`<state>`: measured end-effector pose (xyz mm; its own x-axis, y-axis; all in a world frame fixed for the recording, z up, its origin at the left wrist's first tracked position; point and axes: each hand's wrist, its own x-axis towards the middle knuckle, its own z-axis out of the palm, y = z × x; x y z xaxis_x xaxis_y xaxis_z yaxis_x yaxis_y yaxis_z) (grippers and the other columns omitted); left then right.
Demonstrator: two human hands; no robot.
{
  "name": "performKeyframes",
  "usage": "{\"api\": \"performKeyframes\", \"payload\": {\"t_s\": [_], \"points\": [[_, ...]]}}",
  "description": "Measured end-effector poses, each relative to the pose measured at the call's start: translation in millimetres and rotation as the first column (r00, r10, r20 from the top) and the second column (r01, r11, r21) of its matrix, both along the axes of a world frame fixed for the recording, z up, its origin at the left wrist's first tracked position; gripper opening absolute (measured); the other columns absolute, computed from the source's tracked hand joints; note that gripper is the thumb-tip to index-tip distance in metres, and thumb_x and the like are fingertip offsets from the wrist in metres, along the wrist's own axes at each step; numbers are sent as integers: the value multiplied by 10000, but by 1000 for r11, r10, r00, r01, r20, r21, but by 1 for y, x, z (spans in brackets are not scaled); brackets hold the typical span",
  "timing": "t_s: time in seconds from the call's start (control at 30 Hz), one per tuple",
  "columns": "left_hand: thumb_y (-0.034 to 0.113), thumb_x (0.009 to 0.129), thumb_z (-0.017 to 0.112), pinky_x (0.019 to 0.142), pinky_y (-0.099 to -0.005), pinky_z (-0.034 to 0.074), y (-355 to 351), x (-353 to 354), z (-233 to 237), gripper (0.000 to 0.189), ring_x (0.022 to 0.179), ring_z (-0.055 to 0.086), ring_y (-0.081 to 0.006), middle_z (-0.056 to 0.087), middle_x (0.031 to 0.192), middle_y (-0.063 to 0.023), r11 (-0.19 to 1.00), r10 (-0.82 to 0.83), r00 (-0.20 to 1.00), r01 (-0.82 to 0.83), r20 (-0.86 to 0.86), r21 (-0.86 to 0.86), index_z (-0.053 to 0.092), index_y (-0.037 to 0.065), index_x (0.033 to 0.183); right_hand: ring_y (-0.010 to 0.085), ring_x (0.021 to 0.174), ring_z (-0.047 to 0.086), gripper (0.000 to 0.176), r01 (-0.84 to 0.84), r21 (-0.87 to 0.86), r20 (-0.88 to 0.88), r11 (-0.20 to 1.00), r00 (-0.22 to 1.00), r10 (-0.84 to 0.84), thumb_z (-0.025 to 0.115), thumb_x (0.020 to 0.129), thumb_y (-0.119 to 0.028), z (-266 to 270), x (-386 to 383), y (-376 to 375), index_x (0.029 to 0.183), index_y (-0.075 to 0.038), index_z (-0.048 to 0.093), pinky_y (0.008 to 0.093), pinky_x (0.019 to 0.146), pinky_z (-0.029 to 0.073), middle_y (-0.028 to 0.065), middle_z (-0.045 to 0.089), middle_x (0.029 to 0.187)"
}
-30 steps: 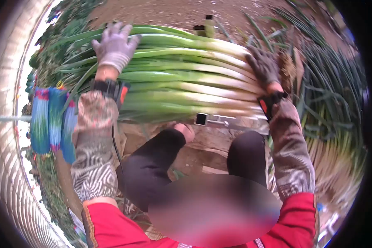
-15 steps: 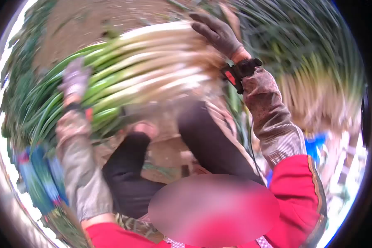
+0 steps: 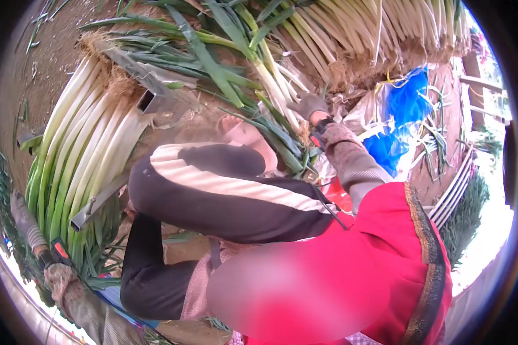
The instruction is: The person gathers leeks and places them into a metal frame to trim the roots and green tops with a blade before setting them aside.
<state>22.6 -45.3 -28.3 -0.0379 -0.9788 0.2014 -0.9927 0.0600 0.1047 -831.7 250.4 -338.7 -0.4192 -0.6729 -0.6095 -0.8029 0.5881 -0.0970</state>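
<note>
A thick row of leeks (image 3: 77,135), white at the roots and green toward the leaves, lies at the left in a metal frame (image 3: 101,201). Along the outer side of its green part is my left hand (image 3: 27,223), gloved, with the fingers stretched out. Over on the right, my gloved right hand (image 3: 309,107) reaches to a few loose leeks (image 3: 275,86). Its fingers extend over their white stalks near the roots; whether they bear any weight is not clear.
A big pile of leeks (image 3: 380,29) lies at the top right, roots toward me. Blue plastic sheeting (image 3: 400,123) is crumpled beyond my right forearm. Loose leek leaves (image 3: 213,69) lie across the ground ahead. My bent knee (image 3: 155,178) is between the frame and my right arm.
The view has swung right, so the leek row now appears farther left. My right hand has left the root end of the row and reached to the loose leeks. My left hand stays by the greens.
</note>
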Motion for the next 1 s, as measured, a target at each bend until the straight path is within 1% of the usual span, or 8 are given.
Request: {"api": "performKeyframes", "payload": {"t_s": [0.07, 0.2, 0.23, 0.33, 0.4, 0.6, 0.77, 1.0], "points": [[351, 1068, 502, 1141, -347, 390, 14, -82, 26, 465, 1310, 558, -267, 584, 1432, -149, 994, 69, 990, -80, -123, -80, 579, 48, 1412, 347, 1158, 666, 663, -138, 26, 2, 990, 990, 138, 687, 823, -570, -16, 16, 2, 1339, -159, 626, 475, 979, 516, 169, 682, 1275], [209, 1083, 470, 1122, -327, 422, 26, -244, 43, 390, 1291, 575, -242, 596, 1417, -134, 978, -184, 914, 132, -362, -163, 565, 5, 1403, 354, 1085, 689, 725, 97, 35, 192, 995, 976, -102, 800, 706, -439, -43, 24, 6, 1280, -28, 633, 453, 895, 545, 230, 690, 1210], [254, 1055, 497, 1127, -334, 417, 14, -263, 36, 447, 1320, 548, -253, 561, 1457, -144, 925, -350, 935, 333, -63, -185, 544, -7, 1415, 357, 1057, 694, 723, 147, 13, 289, 989, 946, -144, 809, 696, -433, -39, 20, 8, 1255, -7, 641, 444, 873, 546, 244, 695, 1182], [282, 1010, 536, 1098, -361, 430, 37, -401, -1, 513, 1307, 536, -277, 527, 1458, -163, 851, -478, 762, 526, -437, -14, 513, -31, 1415, 288, 886, 685, 650, 375, -161, 662, 913, 727, -182, 809, 713, -426, 22, 17, 14, 1133, 50, 667, 381, 788, 535, 227, 709, 997], [267, 988, 581, 1019, -363, 468, 73, -508, -37, 485, 1217, 571, -274, 561, 1370, -158, 804, -293, 675, 557, -677, 208, 537, -20, 1376, 247, 837, 659, 614, 506, -148, 825, 850, 537, -176, 790, 744, -420, 46, 10, 24, 1107, 59, 664, 362, 769, 529, 193, 701, 934], [221, 923, 715, 781, -368, 582, 162, -695, -170, 410, 945, 677, -266, 663, 1103, -141, 353, 519, 666, 405, -536, 844, 609, 13, 1261, 345, 900, 684, 570, 309, -427, 600, 850, 800, 10, 709, 839, -477, 128, 18, 73, 1161, -12, 637, 438, 803, 516, 225, 697, 957], [141, 927, 714, 663, -360, 595, 192, -694, -196, 241, 746, 684, -235, 674, 912, -108, 401, 833, 110, 554, -542, 729, 647, -3, 1108, 420, 942, 679, 580, 297, -433, 624, 851, 781, 45, 625, 914, -504, 188, 36, 106, 1269, -49, 571, 480, 818, 516, 216, 699, 1010], [117, 952, 641, 687, -379, 594, 200, -692, -193, 247, 775, 684, -244, 658, 940, -107, 520, 822, -129, 565, -554, 640, 597, -22, 1152, 433, 968, 657, 470, 161, -456, 507, 875, 856, 106, 589, 966, -381, 213, 37, 108, 1298, -52, 534, 475, 826, 513, 236, 670, 1033]]}}
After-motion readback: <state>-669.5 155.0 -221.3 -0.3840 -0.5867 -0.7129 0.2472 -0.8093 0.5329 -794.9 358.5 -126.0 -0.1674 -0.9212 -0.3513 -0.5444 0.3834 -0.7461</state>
